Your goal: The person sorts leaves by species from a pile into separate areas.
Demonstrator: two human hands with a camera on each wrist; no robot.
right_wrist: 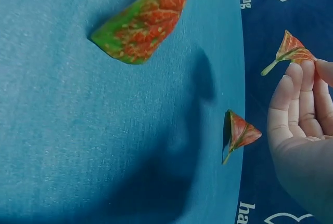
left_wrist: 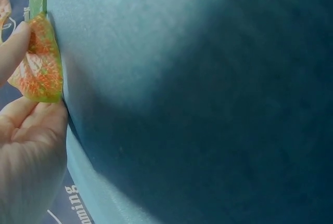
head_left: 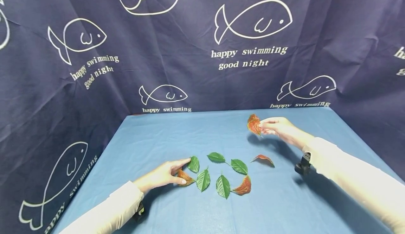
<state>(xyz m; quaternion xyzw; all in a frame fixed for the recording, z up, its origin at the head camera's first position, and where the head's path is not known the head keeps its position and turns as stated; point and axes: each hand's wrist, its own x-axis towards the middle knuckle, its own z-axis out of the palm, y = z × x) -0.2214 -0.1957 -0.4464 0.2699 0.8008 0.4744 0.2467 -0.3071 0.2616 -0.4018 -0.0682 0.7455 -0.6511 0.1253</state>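
My right hand (head_left: pixel 278 128) pinches a red-orange leaf (head_left: pixel 254 124) above the table's far right part; a shadow falls below it. In the right wrist view the fingertips hold this leaf (right_wrist: pixel 292 50) near its edge. Low at the left, my left hand (head_left: pixel 164 175) rests by the leaves, its index fingertip touching a green leaf (head_left: pixel 194 164) and its thumb on an orange-red leaf (head_left: pixel 187 178). The left wrist view shows the thumb over that mottled leaf (left_wrist: pixel 41 60), the other fingers beside it.
Several green leaves, such as one in the middle (head_left: pixel 203 180), lie in a loose ring on the blue tablecloth (head_left: pixel 177 132). A red leaf (head_left: pixel 243 186) sits at the ring's right, and a curled red leaf (head_left: pixel 264 158) farther right. A navy fish-print curtain (head_left: pixel 196 61) hangs behind.
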